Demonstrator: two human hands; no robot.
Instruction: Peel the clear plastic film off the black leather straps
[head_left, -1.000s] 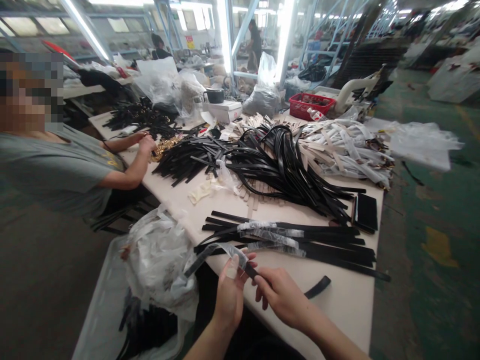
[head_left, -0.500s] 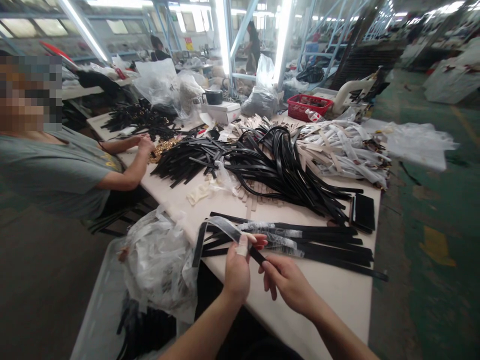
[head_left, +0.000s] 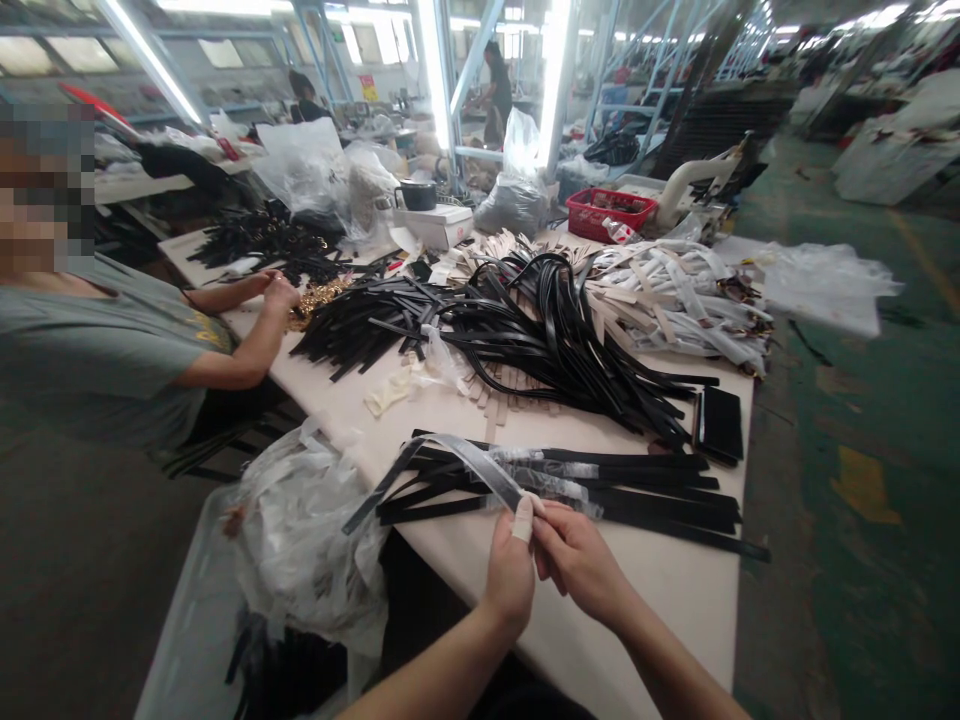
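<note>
A black strap (head_left: 480,462), with a clear plastic film along part of it, arches to the left from my hands. My left hand (head_left: 514,560) is closed on the strap near its right end, thumb on top, with a pale wrap around the thumb. Right beside it, my right hand (head_left: 574,552) pinches the same end, fingertips meeting those of the left. The tip of the strap is hidden in the fingers. Behind my hands, several black straps (head_left: 660,497) lie in a row on the table (head_left: 600,640), partly wrapped in clear film.
A heap of long black straps (head_left: 555,320) covers the table's middle, with white-wrapped straps (head_left: 675,290) behind. A black case (head_left: 718,425) lies at the right edge. Plastic bags (head_left: 307,540) fill a bin at left. A co-worker (head_left: 112,340) sits left, hands near gold-coloured pieces (head_left: 319,300).
My left hand has slid right along the strap to meet my right hand. The strap's free left end has swung outward to the left. The view has shifted slightly.
</note>
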